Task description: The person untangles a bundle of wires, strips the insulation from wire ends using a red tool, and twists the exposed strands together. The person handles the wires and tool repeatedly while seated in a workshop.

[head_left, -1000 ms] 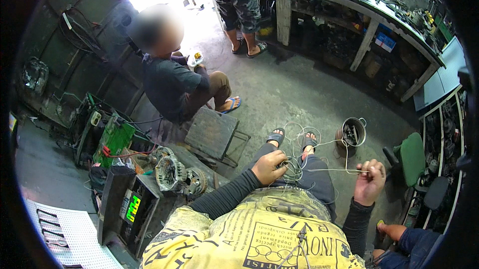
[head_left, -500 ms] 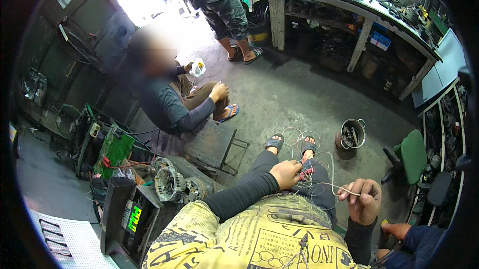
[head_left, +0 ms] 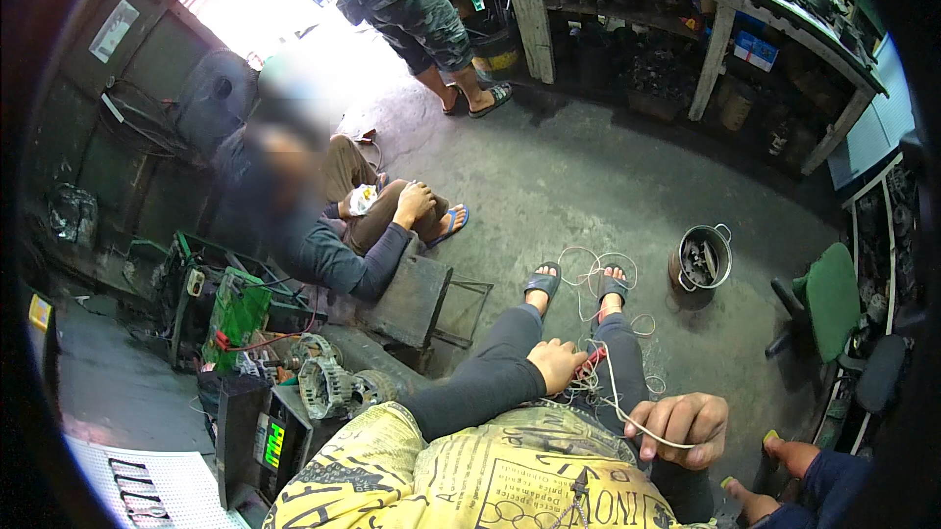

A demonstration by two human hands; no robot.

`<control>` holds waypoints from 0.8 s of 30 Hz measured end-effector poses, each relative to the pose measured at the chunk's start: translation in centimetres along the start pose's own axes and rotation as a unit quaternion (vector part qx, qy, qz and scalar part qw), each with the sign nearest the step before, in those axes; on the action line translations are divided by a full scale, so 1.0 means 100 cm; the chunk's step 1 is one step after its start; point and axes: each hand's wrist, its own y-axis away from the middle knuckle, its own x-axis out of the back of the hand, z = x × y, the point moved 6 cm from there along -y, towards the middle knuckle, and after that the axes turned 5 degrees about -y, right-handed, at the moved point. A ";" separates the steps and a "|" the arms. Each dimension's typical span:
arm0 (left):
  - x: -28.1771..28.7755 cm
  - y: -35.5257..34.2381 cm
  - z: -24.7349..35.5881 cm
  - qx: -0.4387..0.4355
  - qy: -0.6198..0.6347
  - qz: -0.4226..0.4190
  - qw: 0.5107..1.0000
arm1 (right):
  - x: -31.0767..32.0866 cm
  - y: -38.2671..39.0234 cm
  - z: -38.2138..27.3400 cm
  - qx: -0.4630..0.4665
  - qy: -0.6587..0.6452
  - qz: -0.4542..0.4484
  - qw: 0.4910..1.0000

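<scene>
My left hand [head_left: 557, 366] is closed over my lap beside a small red thing [head_left: 592, 360], whose kind I cannot make out; what lies under its fingers is hidden. A thin pale cord [head_left: 613, 387] runs from there in a curve to my right hand [head_left: 683, 427], which pinches it with the fingers curled. Loose loops of the same cord tangle on my thighs and spread over the floor around my sandalled feet.
A metal pot [head_left: 702, 259] with dark pieces stands right of my feet. At left, a seated person [head_left: 333, 245] is near a stool and alternator-like metal housings [head_left: 328, 387]. A workbench [head_left: 725, 0] runs along the back, where another person stands. A green chair [head_left: 828, 303] is at right.
My right hand has moved left and down, nearer my body, with the cord still in it. My left hand has shifted slightly left and down. The seated person has lowered their hands and bent forward.
</scene>
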 end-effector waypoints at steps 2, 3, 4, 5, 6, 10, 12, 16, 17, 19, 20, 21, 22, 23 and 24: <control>-0.005 -0.009 0.004 -0.008 0.018 -0.024 1.000 | 0.013 -0.002 -0.008 0.005 -0.009 -0.019 1.000; -0.007 -0.012 0.008 -0.023 0.009 -0.019 0.999 | 0.018 -0.002 -0.013 0.011 0.000 -0.007 1.000; -0.009 -0.015 0.012 -0.036 0.002 -0.026 0.999 | 0.025 -0.004 -0.019 0.014 0.000 -0.005 1.000; -0.011 -0.019 0.014 -0.035 0.014 -0.027 0.999 | 0.031 -0.007 -0.025 0.019 0.002 -0.010 1.000; -0.011 -0.022 0.019 -0.049 0.016 -0.017 0.999 | 0.035 -0.010 -0.030 0.024 0.002 -0.011 1.000; -0.006 -0.040 0.035 -0.125 0.088 0.003 0.988 | 0.045 -0.018 -0.053 0.022 0.024 0.019 0.999; 0.002 -0.047 0.045 -0.171 0.112 0.034 0.978 | 0.046 -0.019 -0.061 0.025 0.046 0.051 0.997; 0.001 -0.062 0.060 -0.220 0.177 -0.068 0.957 | 0.046 -0.018 -0.074 0.020 0.066 0.090 0.994; 0.003 -0.064 0.062 -0.224 0.169 -0.059 0.958 | 0.045 -0.014 -0.078 0.048 0.079 0.124 0.988; 0.007 -0.063 0.066 -0.240 0.155 -0.034 0.958 | 0.043 -0.006 -0.083 0.100 0.114 0.208 0.966; 0.007 -0.062 0.066 -0.222 0.149 -0.027 0.963 | 0.040 -0.008 -0.084 0.107 0.129 0.186 0.968; 0.008 -0.061 0.066 -0.203 0.136 -0.014 0.970 | 0.036 -0.007 -0.086 0.119 0.148 0.196 0.962; 0.011 -0.058 0.066 -0.187 0.131 0.012 0.974 | 0.032 -0.006 -0.087 0.133 0.165 0.208 0.955; 0.014 -0.055 0.066 -0.173 0.106 0.046 0.978 | 0.027 -0.007 -0.086 0.135 0.169 0.195 0.957; 0.017 -0.051 0.064 -0.161 0.085 0.077 0.980 | 0.023 -0.010 -0.086 0.137 0.175 0.185 0.957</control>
